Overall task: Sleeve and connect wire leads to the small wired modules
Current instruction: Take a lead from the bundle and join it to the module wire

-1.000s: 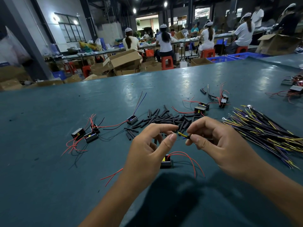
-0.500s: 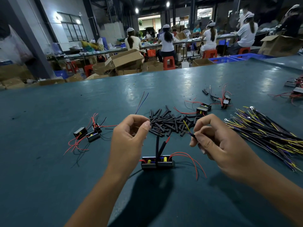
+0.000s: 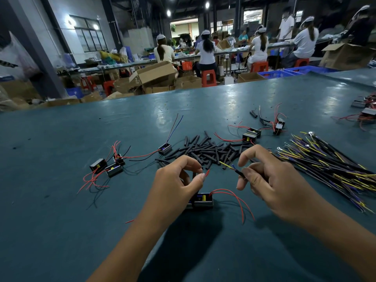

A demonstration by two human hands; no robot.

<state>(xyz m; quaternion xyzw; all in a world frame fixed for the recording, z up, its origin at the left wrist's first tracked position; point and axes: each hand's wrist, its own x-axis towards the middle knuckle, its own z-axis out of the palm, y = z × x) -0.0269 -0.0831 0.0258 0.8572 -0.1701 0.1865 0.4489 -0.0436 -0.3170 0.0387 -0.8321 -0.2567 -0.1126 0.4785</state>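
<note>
A small black module (image 3: pixel 202 200) with red leads lies on the teal table (image 3: pixel 61 231), partly hidden under my left hand (image 3: pixel 175 186). That hand pinches the tip of a red lead (image 3: pixel 207 173) rising from the module. My right hand (image 3: pixel 270 184) grips a black-sheathed wire lead (image 3: pixel 234 169) whose yellow and blue ends point left, a short gap from the red tip. A pile of black sleeve pieces (image 3: pixel 209 149) lies just beyond both hands. A bundle of yellow, purple and black leads (image 3: pixel 329 167) fans out at the right.
Three modules with red wires (image 3: pixel 107 166) lie at the left, and one more module (image 3: pixel 164 149) with long thin wires sits behind them. More modules (image 3: pixel 252 135) lie beyond the sleeve pile. Further ones (image 3: pixel 366 115) sit at the far right edge. Workers sit at benches past the table.
My left hand dropped from above the module and now pinches its red lead. My right hand brought the sheathed lead closer, its bare ends facing the red tip.
</note>
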